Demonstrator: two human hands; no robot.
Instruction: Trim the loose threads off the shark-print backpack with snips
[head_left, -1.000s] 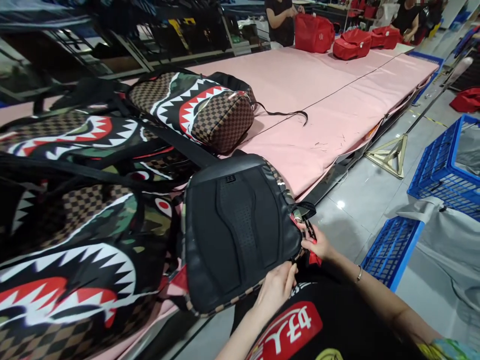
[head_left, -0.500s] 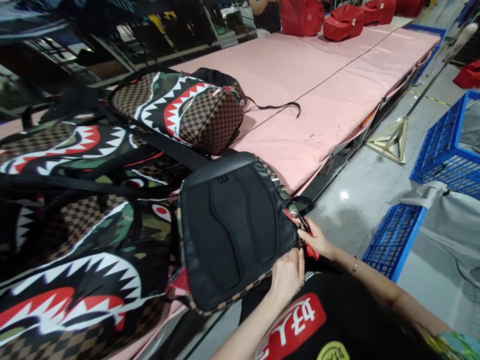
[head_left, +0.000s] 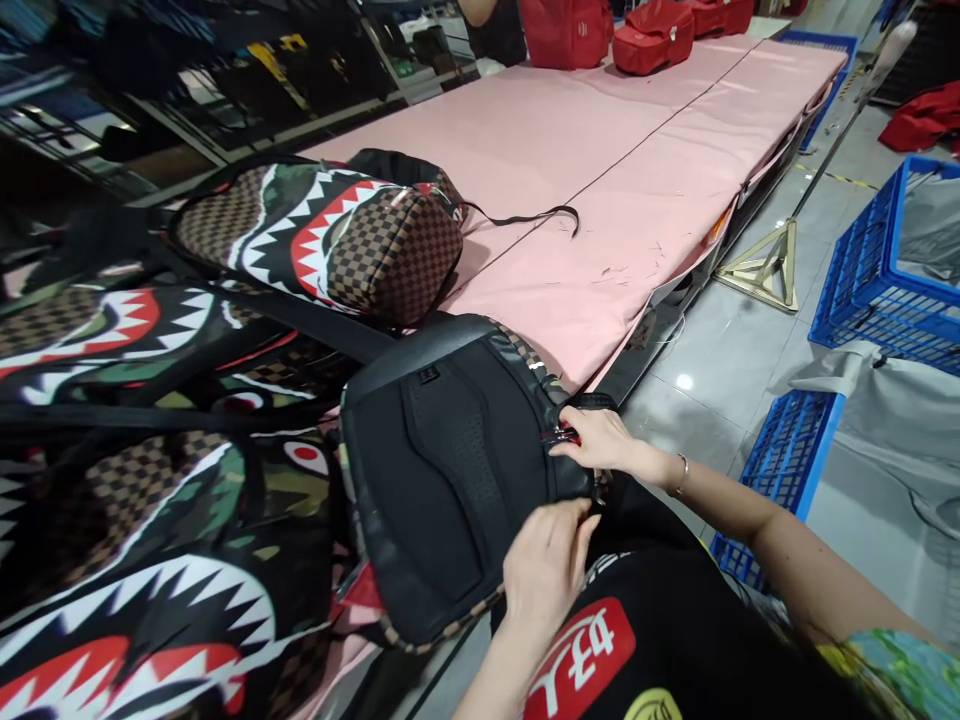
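Backpack (head_left: pixel 457 470) is right in front of you, black padded back panel up, at the near edge of the pink-covered table (head_left: pixel 600 130), near end out over the edge by your black apron (head_left: pixel 667 620). Your right hand (head_left: pixel 596 440) is clamped on its right-hand edge, thumb and fingers pinching a dark bit with red; can't tell if strap or zip. Your left hand (head_left: pixel 547 560) has fingers curled at the near right corner, tips at the trim; can't tell whether they grip, contact's too small. Hands are apart, right one further out. Left of you: shark-mouth bags (head_left: pixel 180 540) piled up. Checked bag (head_left: pixel 405 250) sits just beyond the backpack, thin black strap (head_left: pixel 525 217) trailing on the pink cover. Red bags (head_left: pixel 652 40) at the far end, blue crate (head_left: pixel 787 440) on the floor to your right.
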